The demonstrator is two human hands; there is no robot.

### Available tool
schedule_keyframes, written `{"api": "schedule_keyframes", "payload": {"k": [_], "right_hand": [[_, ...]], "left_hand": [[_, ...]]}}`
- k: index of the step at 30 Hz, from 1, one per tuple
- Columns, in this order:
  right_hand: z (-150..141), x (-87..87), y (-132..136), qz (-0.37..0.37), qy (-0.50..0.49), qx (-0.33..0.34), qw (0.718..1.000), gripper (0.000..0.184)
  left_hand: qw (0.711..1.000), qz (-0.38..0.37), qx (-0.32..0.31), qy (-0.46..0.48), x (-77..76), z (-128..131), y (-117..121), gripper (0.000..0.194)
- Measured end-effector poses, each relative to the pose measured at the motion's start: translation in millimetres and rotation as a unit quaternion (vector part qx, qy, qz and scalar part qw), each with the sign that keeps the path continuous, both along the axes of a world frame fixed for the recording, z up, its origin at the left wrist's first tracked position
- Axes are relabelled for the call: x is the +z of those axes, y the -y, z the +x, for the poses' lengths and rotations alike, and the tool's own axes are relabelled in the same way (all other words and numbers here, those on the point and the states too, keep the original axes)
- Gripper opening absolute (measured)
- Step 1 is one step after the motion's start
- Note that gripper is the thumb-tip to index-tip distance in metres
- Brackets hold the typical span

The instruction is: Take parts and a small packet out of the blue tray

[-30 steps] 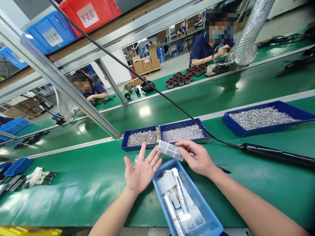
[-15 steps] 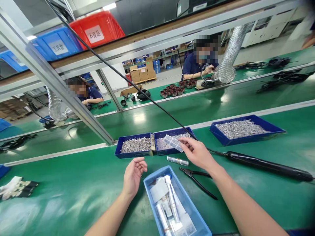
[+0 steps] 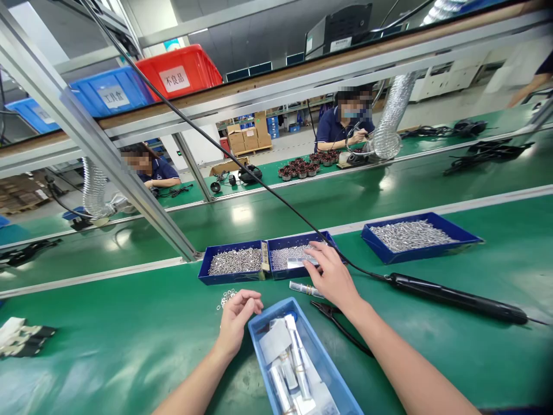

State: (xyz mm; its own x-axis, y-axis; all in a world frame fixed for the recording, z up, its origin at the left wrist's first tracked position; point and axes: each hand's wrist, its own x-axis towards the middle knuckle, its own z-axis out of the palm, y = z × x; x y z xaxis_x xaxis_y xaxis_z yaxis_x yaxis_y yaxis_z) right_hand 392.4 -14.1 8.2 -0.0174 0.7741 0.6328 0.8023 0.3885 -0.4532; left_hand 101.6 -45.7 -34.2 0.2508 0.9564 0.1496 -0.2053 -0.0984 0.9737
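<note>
The right hand's (image 3: 334,278) fingers grasp a clear case (image 3: 296,263) over the middle blue tray (image 3: 279,275), near the black cable (image 3: 298,214). The left hand's (image 3: 235,323) fingers curl beside the light blue bin's (image 3: 260,360) far-left corner; whether they hold anything I cannot tell. Pliers (image 3: 343,332) crowd the bin's right; the green table (image 3: 121,340) spreads left. People (image 3: 341,131) sit beyond.

Right hand (image 3: 332,276) at a clear strip (image 3: 302,263), perhaps plastic, over screw-filled bin (image 3: 272,275).
</note>
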Motion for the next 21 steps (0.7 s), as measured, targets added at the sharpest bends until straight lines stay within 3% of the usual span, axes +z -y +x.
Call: {"api": "schedule_keyframes", "payload": {"k": [2,7,14,18,21], "right_hand": [[1.9,7.4,4.8,-0.009,0.011,0.029,0.999,0.021],[2.2,24.4,20.0,-0.142,0.108,0.162,0.970,0.021],[-18.5,39.5,39.5,-0.191,0.139,0.216,0.947,0.030],[-31.7,66.9,75.7,-0.228,0.119,0.289,0.922,0.017],[-34.3,66.4,115.8,-0.238,0.150,0.348,0.894,0.021]], "left_hand": [[1.000,-0.002,0.011,-0.017,2.9,0.1,0.1,0.024],[0.996,-0.009,0.080,-0.049,10.0,-2.2,-7.0,0.026],[0.981,-0.033,0.193,0.015,10.7,-16.6,-28.3,0.027],[0.963,-0.048,0.248,0.089,12.0,-29.1,-44.1,0.031],[0.949,-0.066,0.280,0.133,11.6,-38.2,-54.2,0.036]]}}
